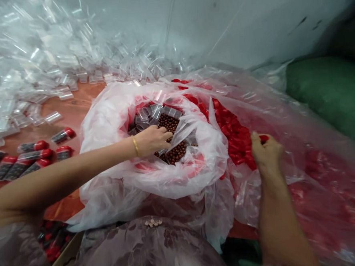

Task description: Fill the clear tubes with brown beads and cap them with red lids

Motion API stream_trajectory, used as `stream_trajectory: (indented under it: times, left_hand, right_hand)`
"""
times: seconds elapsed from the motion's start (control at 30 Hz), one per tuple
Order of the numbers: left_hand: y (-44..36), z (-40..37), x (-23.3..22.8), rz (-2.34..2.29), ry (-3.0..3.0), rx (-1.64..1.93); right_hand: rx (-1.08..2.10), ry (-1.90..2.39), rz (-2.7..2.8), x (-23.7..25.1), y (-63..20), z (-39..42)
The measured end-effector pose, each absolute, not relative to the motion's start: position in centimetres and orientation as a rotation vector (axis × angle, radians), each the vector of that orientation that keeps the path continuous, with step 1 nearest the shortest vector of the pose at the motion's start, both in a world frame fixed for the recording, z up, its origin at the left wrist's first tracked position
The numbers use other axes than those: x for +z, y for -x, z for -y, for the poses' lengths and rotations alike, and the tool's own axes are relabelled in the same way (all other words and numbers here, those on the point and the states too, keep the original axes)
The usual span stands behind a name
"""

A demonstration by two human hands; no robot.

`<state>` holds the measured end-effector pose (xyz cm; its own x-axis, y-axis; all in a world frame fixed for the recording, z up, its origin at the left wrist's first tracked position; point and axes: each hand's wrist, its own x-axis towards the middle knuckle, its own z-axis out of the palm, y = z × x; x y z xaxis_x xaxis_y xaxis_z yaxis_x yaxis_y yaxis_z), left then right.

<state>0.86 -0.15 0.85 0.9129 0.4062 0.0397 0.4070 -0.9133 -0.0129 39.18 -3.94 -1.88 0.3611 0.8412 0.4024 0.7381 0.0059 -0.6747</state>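
Two hands are at work over a heap of plastic bags in the middle of the frame. The left hand (154,140), a gold bangle on its wrist, reaches in from the left edge into the mouth of a white bag (111,125); its fingers are curled down narrowly among small brown beads (168,123) and clear tubes (148,114) lying inside, but whether it has a tube pinched is hidden by the knuckles, so I cannot tell. The right hand (265,151) comes up from the lower right and is closed on a red cap (264,138) at the edge of a heap of red caps (231,131) spilling out of a clear bag (318,168) just right of centre. Across the upper left lies a big drift of empty clear tubes (41,69), and at the left edge, on the reddish table (74,111), sit several filled tubes with red caps (34,155) in a loose row. A green sack (331,91) fills the upper right. To do this well, I judge the left hand should scoop with the tube's mouth low so beads roll in rather than scatter, then lift it upright before meeting the cap; the right hand should hold one cap only, open side toward the tube, and press straight on. Keeping both bags' mouths rolled open should spare fumbling.
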Motion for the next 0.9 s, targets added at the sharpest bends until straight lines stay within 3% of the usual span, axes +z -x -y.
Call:
stream_trajectory:
  times: [0.1, 0.23, 0.4, 0.6, 0.9]
  left_hand:
    - [-2.6, -2.4, -1.3, 0.407, 3.107, 0.066]
    - [-2.4, -3.5, -2.5, 0.468, 3.172, 0.2]
    - [-0.3, -3.1, -1.3, 0.854, 3.158, 0.403]
    - [-2.0, -4.1, 0.0, 1.352, 2.962, 0.669]
    - [-7.5, -6.9, -3.4, 1.973, 3.161, 0.332]
  right_hand:
    - [-0.025, 1.71, 1.149, -0.2, -34.4, 4.9]
    - [0.348, 1.215, 1.137, 0.2, -27.0, 5.8]
    - [0.635, 1.03, 1.213, -0.8, -21.1, 5.9]
    - [0.888, 1.059, 1.328, -1.9, -20.1, 5.2]
    - [0.994, 1.026, 1.214, -2.3, -20.8, 5.2]
